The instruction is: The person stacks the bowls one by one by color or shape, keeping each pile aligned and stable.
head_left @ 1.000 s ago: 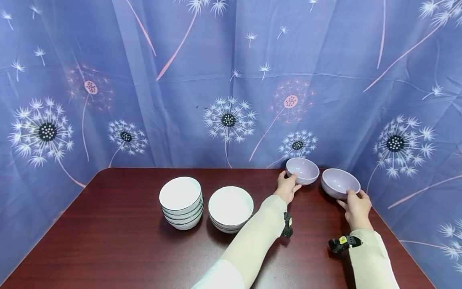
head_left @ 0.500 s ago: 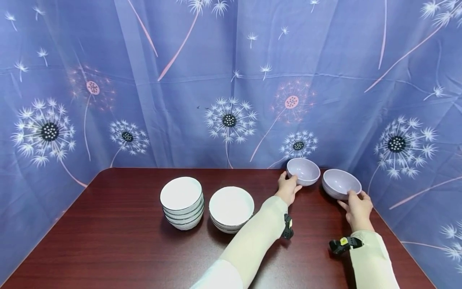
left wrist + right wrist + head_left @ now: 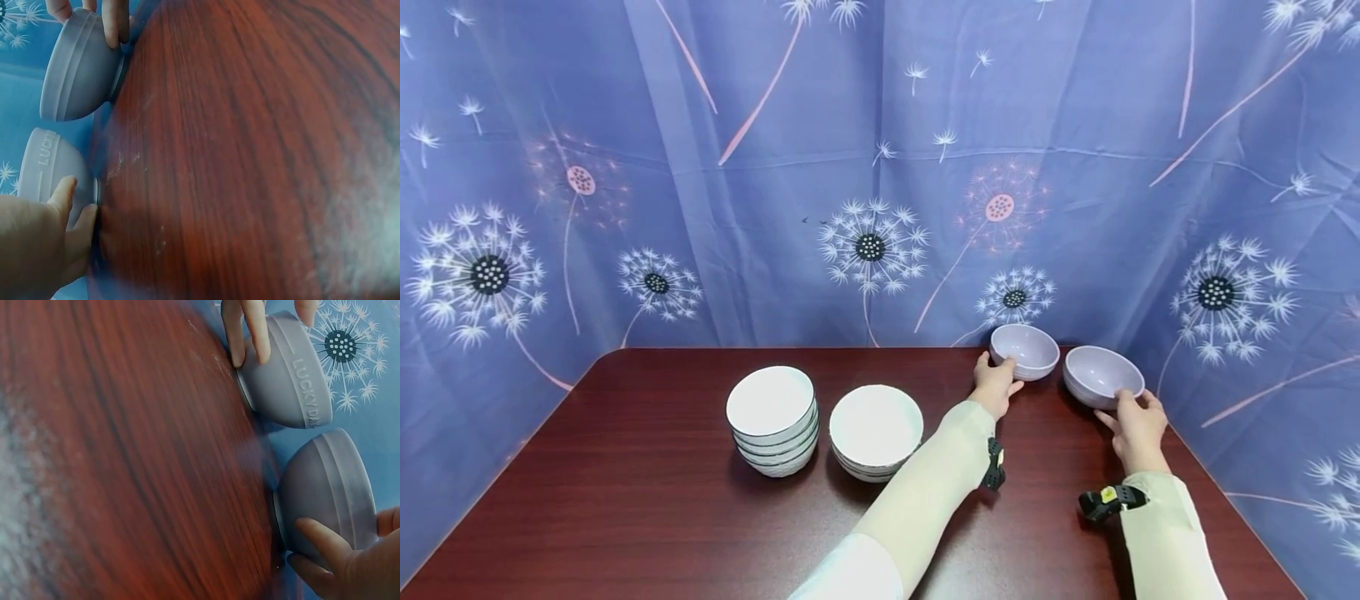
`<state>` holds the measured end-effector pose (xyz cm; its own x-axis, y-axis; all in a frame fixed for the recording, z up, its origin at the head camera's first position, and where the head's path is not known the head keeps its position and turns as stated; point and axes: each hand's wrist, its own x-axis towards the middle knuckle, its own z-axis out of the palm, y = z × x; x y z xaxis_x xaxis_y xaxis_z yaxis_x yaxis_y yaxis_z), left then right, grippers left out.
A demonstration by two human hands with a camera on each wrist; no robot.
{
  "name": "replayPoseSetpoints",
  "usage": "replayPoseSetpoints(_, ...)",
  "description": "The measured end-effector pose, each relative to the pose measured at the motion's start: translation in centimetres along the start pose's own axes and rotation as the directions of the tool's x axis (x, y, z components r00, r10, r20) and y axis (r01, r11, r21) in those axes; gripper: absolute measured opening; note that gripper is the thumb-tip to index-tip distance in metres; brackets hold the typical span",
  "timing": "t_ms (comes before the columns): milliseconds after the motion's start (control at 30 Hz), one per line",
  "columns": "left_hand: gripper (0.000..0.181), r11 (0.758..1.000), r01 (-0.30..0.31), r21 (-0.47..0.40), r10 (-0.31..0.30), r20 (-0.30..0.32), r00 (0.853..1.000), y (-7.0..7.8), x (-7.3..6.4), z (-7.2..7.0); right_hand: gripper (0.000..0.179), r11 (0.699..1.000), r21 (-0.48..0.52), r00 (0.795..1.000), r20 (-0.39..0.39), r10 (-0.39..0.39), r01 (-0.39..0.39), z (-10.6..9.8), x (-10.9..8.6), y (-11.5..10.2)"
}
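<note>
Two pale lilac bowls stand side by side at the back right of the table. My left hand grips the left bowl at its near left side. In the left wrist view that left bowl shows raised lettering starting "LUCK", and the hand spreads thumb and fingers on its wall. At the near right side of the right bowl, my right hand holds the rim and outer wall. The right wrist view has the right bowl low in front of that hand, its foot close to the tabletop.
A tall stack of white bowls with dark rims stands left of centre. Beside it is a lower stack of white bowls, partly behind my left forearm. A blue dandelion-print curtain closes off the back and sides of the dark red wooden table.
</note>
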<state>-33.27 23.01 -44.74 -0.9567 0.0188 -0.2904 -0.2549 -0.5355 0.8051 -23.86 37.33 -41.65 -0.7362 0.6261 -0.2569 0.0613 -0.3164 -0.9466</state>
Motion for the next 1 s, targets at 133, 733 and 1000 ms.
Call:
replayPoseSetpoints(133, 0.063, 0.999, 0.038, -0.02, -0.038, -0.011, 0.999, 0.7, -1.1, 0.0, 0.065, 1.0, 0.001, 1.0, 0.016, 0.004, -0.004, 0.0, 0.1, 0.2)
replayPoseSetpoints(733, 0.065, 0.993, 0.009, -0.122, -0.012, -0.022, 1.0, 1.3, -2.5, 0.0, 0.067, 1.0, 0.008, 0.999, 0.036, 0.007, -0.008, -0.4, 0.1, 0.0)
replayPoseSetpoints(1000, 0.065, 0.992, 0.01, -0.125, -0.014, -0.028, 1.0, 1.6, -3.5, 0.2, 0.066, 0.999, 0.038, 0.999, 0.032, 0.02, -0.021, -0.2, 0.0, -0.2)
